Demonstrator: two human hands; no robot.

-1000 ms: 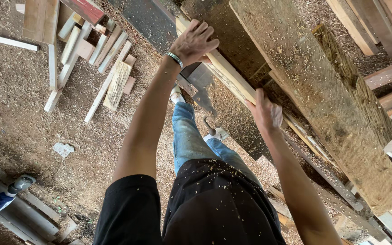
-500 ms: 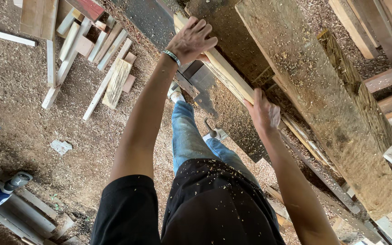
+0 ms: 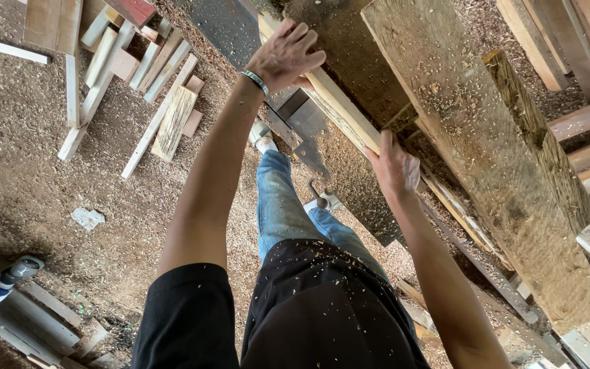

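Pale wooden strip [image 3: 339, 109] runs diagonally between both grips: left hand [image 3: 287, 56] spread flat on its far end, right hand [image 3: 394, 167] curled against its near edge

- A woodworking shop or sawmill yard, rough and well used
- Sawdust [image 3: 29, 164] and wood chips cover the whole floor
- Short offcuts [image 3: 138, 75] lie scattered in a loose heap on the ground
- Long rough planks [image 3: 486, 157] are stacked on one side, dusted with shavings
- More boards [image 3: 582, 55] lie beyond them
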